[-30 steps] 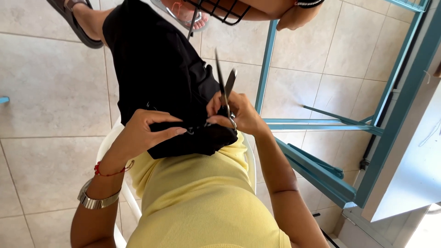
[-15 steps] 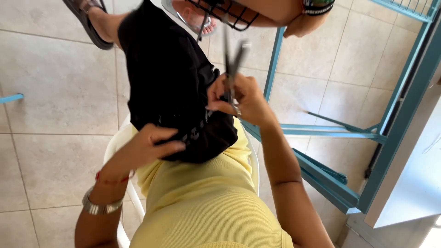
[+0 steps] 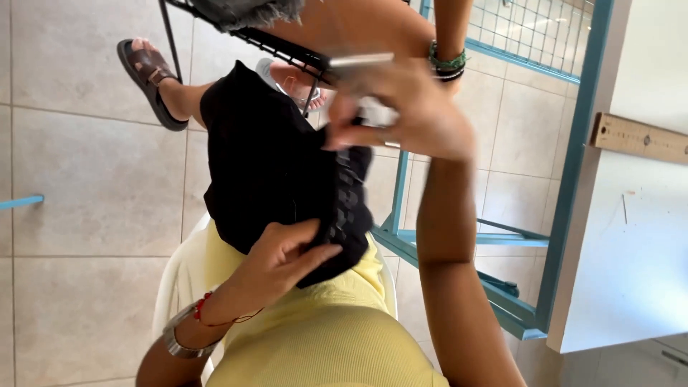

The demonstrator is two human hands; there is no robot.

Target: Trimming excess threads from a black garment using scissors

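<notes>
Black fabric (image 3: 265,165) lies over my lap, on my yellow dress (image 3: 315,337), and it hangs forward toward 12 o'clock, where the tiled floor (image 3: 86,186) shows. My left hand (image 3: 283,258) rests on the near end of this fabric, at about 6 o'clock from its middle; the fingers lie spread and flat on it, pressing it down, not closed around it. On that wrist I wear a silver bangle (image 3: 179,342) and a thin red cord (image 3: 204,307).

My right hand (image 3: 408,115) is raised at about 1 o'clock from the fabric, just beside its right edge. It is blurred. The fingers are curled together around a grey metal tool (image 3: 358,64), whose end sticks out toward 9 o'clock, but I cannot tell what kind of tool it is.

At 12 o'clock another person sits on a black wire chair (image 3: 236,32); one foot in a brown sandal (image 3: 147,75) stands on the floor at 10 o'clock, and an arm with green and black bracelets (image 3: 448,63) hangs down at 1 o'clock. A teal metal frame (image 3: 566,165) stands at 3 o'clock, and beside it a white board carries a wooden ruler (image 3: 638,137). I sit on a white plastic chair (image 3: 179,272).
</notes>
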